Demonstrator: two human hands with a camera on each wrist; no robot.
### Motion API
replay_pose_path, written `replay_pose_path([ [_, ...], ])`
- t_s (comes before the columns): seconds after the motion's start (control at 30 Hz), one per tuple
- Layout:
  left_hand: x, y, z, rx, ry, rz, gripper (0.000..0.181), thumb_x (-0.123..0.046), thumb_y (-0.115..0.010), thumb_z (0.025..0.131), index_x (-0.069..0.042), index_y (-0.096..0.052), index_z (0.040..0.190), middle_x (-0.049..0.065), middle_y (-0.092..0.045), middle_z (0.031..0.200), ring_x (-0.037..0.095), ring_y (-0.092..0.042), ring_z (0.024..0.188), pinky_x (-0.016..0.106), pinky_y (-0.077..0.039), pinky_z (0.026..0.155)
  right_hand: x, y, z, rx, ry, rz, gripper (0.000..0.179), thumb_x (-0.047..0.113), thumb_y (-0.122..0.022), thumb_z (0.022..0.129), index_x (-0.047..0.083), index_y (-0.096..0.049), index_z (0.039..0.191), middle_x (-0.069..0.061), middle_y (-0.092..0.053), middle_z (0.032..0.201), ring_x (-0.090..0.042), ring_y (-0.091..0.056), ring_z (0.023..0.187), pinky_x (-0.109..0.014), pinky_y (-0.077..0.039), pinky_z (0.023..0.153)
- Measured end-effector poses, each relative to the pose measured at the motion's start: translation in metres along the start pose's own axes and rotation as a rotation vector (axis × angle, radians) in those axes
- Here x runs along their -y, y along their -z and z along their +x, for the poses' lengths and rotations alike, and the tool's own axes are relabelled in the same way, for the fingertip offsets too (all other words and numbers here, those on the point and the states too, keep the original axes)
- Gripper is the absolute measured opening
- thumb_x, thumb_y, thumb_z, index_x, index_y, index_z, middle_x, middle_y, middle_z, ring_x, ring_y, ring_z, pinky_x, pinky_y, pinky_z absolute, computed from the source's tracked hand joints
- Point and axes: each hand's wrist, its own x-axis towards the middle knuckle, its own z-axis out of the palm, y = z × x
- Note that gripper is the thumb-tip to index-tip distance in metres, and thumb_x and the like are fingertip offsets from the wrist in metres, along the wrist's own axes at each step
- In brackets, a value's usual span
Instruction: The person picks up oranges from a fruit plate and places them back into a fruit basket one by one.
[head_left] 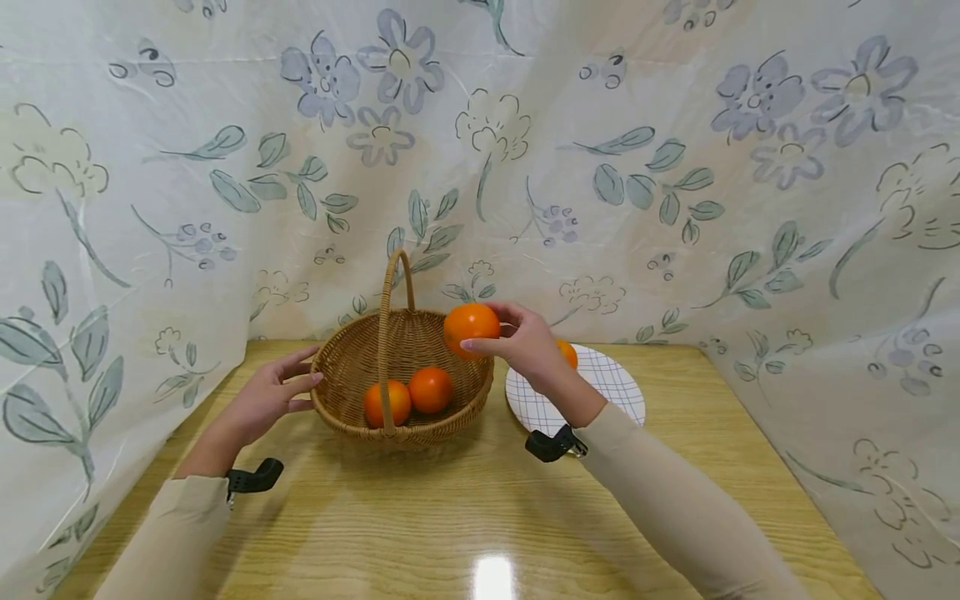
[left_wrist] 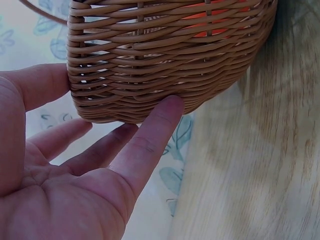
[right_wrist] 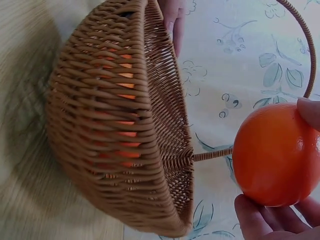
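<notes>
My right hand (head_left: 528, 340) holds an orange (head_left: 467, 325) between thumb and fingers, raised over the right side of a wicker basket (head_left: 452, 430). In the right wrist view this orange (right_wrist: 275, 155) appears beyond the basket's rim, fingertips against its skin. Two more oranges, a left one (head_left: 381, 410) and a right one (head_left: 433, 388), lie inside the basket near its front. My left hand (head_left: 262, 398) is at the basket's left end with fingers spread. From the left wrist, its fairly straight fingers (left_wrist: 150, 140) touch the woven wall (left_wrist: 160, 70).
A round white plate (head_left: 611, 387) with a checked pattern stands right of the basket, bearing an orange (head_left: 567, 354) partly hidden by my right hand. The basket's tall handle (head_left: 385, 333) arches over its middle. Behind the wooden table (head_left: 390, 517) hangs a floral curtain (head_left: 525, 167).
</notes>
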Motion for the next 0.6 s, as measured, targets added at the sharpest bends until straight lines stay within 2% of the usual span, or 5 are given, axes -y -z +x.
replay_pose_path([
  [0.23,-0.002,-0.005,0.004,-0.018,-0.001,-0.001,0.073,-0.028,-0.057,0.107,-0.011,-0.017,0.166,0.034,-0.031,0.157,0.046,-0.049,0.135,0.034,-0.062,0.092,0.003,-0.004,0.022,0.013,-0.028,0.006,0.072,0.023,-0.093,0.076,0.019,-0.060,0.140,-0.001,-0.065,0.131,-0.024,-0.064,0.117,-0.040,-0.056,0.099],
  [0.43,-0.003,-0.008,0.007,-0.030,-0.004,-0.008,0.073,-0.028,-0.056,0.108,-0.010,-0.016,0.166,0.035,-0.030,0.158,0.050,-0.046,0.137,0.034,-0.061,0.092,0.001,-0.009,0.039,0.033,-0.009,0.024,0.066,0.021,-0.092,0.077,0.017,-0.063,0.137,-0.002,-0.065,0.131,-0.025,-0.064,0.117,-0.038,-0.057,0.097],
  [0.6,-0.003,-0.010,0.010,-0.039,0.001,-0.003,0.073,-0.028,-0.056,0.108,-0.009,-0.015,0.166,0.035,-0.029,0.158,0.043,-0.050,0.135,0.033,-0.061,0.092,-0.003,-0.012,0.054,0.035,0.003,0.016,0.065,0.023,-0.092,0.077,0.017,-0.064,0.135,-0.001,-0.066,0.129,-0.023,-0.064,0.115,-0.037,-0.057,0.096],
])
